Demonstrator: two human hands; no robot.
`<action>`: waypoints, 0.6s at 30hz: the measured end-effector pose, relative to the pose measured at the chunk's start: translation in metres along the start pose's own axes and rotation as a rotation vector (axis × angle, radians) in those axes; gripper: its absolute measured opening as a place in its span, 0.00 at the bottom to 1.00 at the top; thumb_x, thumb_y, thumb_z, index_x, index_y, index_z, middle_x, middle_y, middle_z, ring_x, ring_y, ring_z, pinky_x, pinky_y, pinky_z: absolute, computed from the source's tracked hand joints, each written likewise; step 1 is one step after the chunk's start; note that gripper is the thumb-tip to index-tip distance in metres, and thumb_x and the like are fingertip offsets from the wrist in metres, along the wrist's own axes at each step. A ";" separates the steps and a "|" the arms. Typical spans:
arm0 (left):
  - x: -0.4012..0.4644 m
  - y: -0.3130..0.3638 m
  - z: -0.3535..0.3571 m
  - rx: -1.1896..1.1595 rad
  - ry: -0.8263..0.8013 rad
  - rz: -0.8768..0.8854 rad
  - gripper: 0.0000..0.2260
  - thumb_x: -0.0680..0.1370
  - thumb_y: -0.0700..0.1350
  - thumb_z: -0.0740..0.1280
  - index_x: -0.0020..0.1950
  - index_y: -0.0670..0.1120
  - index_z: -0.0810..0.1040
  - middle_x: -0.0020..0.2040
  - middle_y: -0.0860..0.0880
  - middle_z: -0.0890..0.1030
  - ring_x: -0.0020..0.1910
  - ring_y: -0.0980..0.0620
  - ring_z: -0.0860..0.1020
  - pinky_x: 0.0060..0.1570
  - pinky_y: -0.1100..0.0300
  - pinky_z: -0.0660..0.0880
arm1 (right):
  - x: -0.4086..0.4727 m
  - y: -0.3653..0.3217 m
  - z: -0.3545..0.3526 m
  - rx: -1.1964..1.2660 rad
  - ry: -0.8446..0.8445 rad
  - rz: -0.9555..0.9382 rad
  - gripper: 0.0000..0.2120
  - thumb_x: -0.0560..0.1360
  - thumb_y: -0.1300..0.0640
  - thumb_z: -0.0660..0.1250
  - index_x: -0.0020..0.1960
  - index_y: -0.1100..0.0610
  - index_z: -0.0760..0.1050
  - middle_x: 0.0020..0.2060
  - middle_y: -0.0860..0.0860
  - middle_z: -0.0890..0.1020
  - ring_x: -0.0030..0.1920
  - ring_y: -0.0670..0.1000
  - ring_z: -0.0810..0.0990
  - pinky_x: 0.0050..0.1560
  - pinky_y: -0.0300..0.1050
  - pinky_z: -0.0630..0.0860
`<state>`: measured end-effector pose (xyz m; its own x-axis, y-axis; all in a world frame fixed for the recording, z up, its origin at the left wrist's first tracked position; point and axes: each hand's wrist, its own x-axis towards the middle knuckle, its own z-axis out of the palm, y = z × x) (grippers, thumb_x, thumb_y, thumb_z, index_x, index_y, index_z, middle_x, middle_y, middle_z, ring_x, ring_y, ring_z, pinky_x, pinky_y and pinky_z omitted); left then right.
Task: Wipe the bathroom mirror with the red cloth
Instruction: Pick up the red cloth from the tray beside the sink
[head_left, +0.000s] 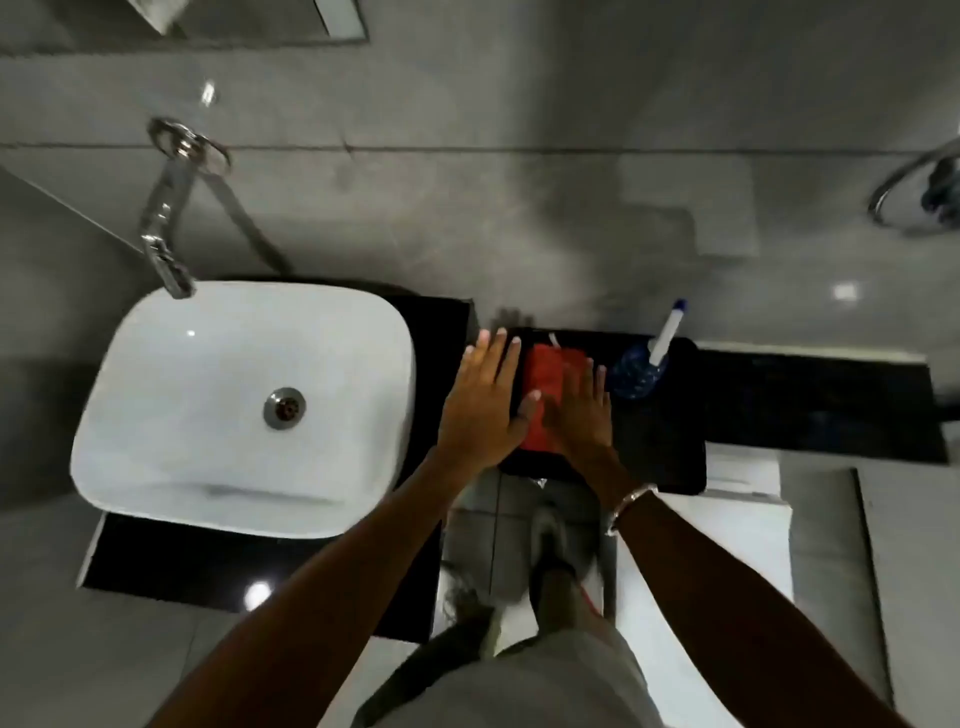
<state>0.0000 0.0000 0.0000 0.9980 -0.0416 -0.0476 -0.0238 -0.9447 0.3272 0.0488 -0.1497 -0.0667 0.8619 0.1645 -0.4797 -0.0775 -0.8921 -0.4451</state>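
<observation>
Red cloth (545, 395) on counter, left hand (483, 410) flat beside, right hand (579, 410) flat on it

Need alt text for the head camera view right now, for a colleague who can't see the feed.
Seen from above, both hands reach over a folded red cloth on a black counter: the left hand is open beside it and the right hand lies flat on it. A white basin with a chrome tap sits left; a blue cup stands right of the cloth.
</observation>
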 end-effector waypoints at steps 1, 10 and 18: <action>0.007 0.000 0.010 0.027 -0.051 0.006 0.33 0.84 0.59 0.56 0.83 0.40 0.56 0.84 0.39 0.56 0.84 0.39 0.50 0.83 0.42 0.50 | 0.007 0.006 0.004 0.038 -0.031 0.082 0.36 0.85 0.49 0.58 0.86 0.56 0.44 0.86 0.58 0.45 0.86 0.60 0.41 0.85 0.62 0.49; 0.017 -0.024 0.073 -0.021 -0.276 -0.137 0.32 0.86 0.58 0.53 0.84 0.42 0.49 0.85 0.40 0.48 0.84 0.41 0.42 0.83 0.45 0.42 | 0.060 0.012 0.036 0.330 -0.010 0.500 0.40 0.78 0.50 0.72 0.81 0.62 0.56 0.78 0.63 0.66 0.78 0.65 0.67 0.77 0.60 0.66; 0.016 -0.013 0.022 -0.900 -0.043 -0.406 0.30 0.85 0.54 0.60 0.84 0.53 0.51 0.86 0.49 0.49 0.84 0.53 0.44 0.82 0.50 0.48 | 0.048 -0.036 -0.002 0.630 -0.040 0.405 0.24 0.80 0.58 0.66 0.72 0.67 0.67 0.63 0.63 0.81 0.64 0.66 0.80 0.63 0.54 0.78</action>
<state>0.0147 0.0046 -0.0254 0.9172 0.2018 -0.3435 0.3910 -0.2908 0.8732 0.0942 -0.1105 -0.0722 0.6869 -0.0999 -0.7199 -0.6677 -0.4779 -0.5708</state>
